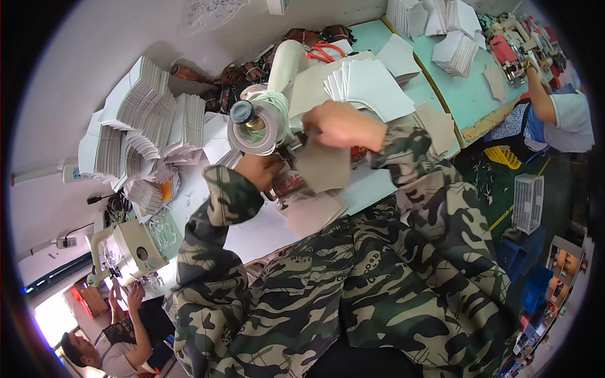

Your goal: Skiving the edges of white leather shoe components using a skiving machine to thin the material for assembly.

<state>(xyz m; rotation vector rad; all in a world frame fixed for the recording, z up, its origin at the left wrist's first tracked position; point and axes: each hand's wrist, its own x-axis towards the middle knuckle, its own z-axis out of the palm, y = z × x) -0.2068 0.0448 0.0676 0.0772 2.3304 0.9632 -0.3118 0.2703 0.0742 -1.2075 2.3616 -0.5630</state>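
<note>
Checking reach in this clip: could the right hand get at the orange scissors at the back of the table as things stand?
Probably yes. The right hand is on a tan sheet by the tape roll; the scissors lie beyond it, with only flat paper stacks between, nothing tall blocking.

**Pale worktable crowded with paper stacks**

The pale green worktable (378, 189) runs from nine o'clock toward one o'clock. Fanned stacks of white folded sheets (148, 132) lie on it at ten o'clock. A spread of white sheets (372, 85) sits at twelve o'clock, orange-handled scissors (324, 51) just beyond. Brown card pieces (315, 211) lie at the centre, a second bench (463, 94) at one o'clock carrying more white stacks (457, 50).
</note>
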